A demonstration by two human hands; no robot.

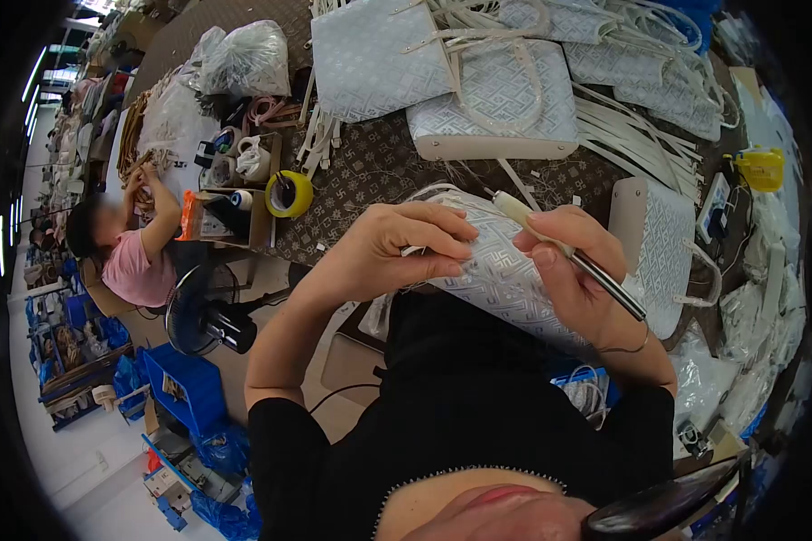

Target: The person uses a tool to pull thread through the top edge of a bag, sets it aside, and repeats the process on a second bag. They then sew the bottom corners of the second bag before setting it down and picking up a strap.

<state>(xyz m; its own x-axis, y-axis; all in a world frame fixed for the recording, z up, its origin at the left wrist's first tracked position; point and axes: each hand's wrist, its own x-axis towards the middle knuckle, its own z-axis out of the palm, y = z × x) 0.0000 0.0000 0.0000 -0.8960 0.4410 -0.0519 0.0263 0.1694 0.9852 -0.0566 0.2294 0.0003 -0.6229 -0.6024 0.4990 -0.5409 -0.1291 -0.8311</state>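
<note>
A white patterned bag point(501, 270) lies in front of my body at the table's near edge. My left hand point(406, 248) is closed on the bag's upper left edge, thumb and fingers pressed together there. In my right hand point(577, 257) is a pen-like tool point(604, 284) with a cream tip section and a metal barrel, a thin cord trailing from its back end. Its tip points up and left, above the bag's edge; whether it touches anything cannot be made out.
More patterned bags point(492, 104) and pale straps point(636, 135) lie across the dark tabletop point(361, 171). Yellow tape point(289, 194) sits beside a box of supplies. At the right are a yellow dispenser point(760, 169) and plastic wrapping. A co-worker point(140, 261) sits at the left, near a black fan point(194, 311).
</note>
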